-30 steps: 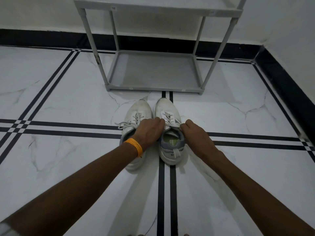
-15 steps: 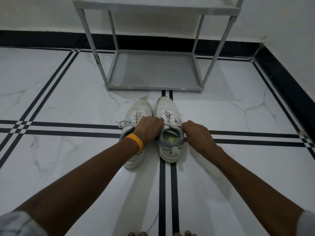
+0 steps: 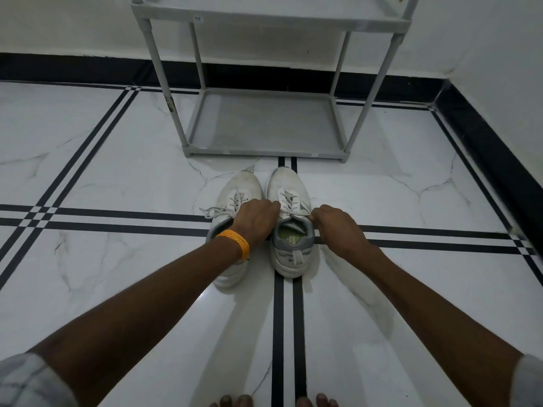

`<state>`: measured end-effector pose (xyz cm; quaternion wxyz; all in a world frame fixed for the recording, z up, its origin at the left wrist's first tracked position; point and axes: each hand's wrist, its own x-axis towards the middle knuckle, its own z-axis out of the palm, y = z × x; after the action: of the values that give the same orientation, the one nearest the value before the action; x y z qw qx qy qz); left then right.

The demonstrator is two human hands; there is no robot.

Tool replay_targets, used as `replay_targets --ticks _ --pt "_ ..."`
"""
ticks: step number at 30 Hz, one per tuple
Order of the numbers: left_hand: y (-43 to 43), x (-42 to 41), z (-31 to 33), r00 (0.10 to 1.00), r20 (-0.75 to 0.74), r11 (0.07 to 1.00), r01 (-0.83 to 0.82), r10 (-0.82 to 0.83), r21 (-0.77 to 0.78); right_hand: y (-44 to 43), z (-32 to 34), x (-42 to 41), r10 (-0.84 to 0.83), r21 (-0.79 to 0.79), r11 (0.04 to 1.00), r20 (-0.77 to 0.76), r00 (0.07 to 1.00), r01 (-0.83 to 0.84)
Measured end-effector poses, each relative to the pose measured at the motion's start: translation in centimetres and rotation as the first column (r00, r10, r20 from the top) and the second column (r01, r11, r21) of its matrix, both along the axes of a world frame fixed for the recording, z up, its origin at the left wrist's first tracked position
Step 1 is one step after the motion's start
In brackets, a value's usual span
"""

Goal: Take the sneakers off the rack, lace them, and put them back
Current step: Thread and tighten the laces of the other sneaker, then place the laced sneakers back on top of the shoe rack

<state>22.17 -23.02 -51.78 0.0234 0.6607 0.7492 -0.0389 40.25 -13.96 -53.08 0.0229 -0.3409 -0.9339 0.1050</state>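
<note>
Two white sneakers stand side by side on the marble floor [image 3: 117, 177], toes toward the grey rack [image 3: 264, 124], just in front of it. Left hand [image 3: 255, 221] and right hand [image 3: 338, 227] each pinch a lace end of the right sneaker [image 3: 291, 230], grip closed. The left sneaker [image 3: 235, 201] shows loose laces.

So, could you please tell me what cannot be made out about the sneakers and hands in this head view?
- Left sneaker: its opening and heel are mostly covered by the left hand and forearm.
- Right sneaker laces: where both hands pinch them, the fingers hide the grip; whether a knot exists cannot be told.
- Right hand: its fingertips are curled out of sight.
- Rack: the upper shelf is cut off by the top edge.
- Insole print: too small to read.
</note>
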Motion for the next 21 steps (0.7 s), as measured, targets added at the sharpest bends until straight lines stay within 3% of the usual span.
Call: replay_targets --ticks 2,4,7,9,12,13,15,18,21 --pt "-0.2 -0.2 0.2 0.993 0.109 0.996 -0.056 0.048 0.071 0.4 0.0 0.1 -0.043 -0.070 0.997 -0.088 0.995 0.037" --pt "-0.8 -0.7 0.9 0.958 0.274 0.966 -0.140 0.078 0.216 0.5 0.3 0.6 -0.150 -0.180 0.978 -0.268 0.952 0.103" --pt "-2.6 -2.3 2.8 0.890 0.434 0.851 -0.333 0.141 0.406 0.0 1.4 0.7 -0.360 -0.383 0.899 -0.374 0.855 0.211" --pt "-3.9 -4.7 3.5 0.851 0.447 0.870 -0.418 0.275 0.262 -0.3 2.0 0.2 -0.478 -0.560 0.784 -0.267 0.837 0.269" --pt "-5.9 -7.6 3.4 0.732 0.481 0.876 -0.389 0.482 -0.287 -0.7 1.9 -0.7 -0.523 -0.734 0.599 -0.057 0.850 0.320" --pt "-6.5 -7.9 3.3 0.682 0.512 0.848 -0.351 0.522 -0.398 -0.8 1.7 -1.1 -0.507 -0.736 0.594 -0.032 0.861 0.323" --pt "-7.2 -7.6 2.4 0.647 0.532 0.830 -0.329 0.546 -0.451 -1.0 1.2 -1.7 -0.473 -0.701 0.633 -0.016 0.881 0.327" --pt "-6.7 -7.1 0.3 0.723 0.451 0.852 -0.459 0.524 -0.253 -1.1 0.9 -3.0 -0.438 -0.630 0.703 -0.020 0.899 0.329" --pt "-5.7 -6.8 -0.9 0.718 0.516 0.865 -0.491 0.467 -0.100 -1.4 0.3 -3.5 -0.345 -0.445 0.850 -0.064 0.936 0.283"
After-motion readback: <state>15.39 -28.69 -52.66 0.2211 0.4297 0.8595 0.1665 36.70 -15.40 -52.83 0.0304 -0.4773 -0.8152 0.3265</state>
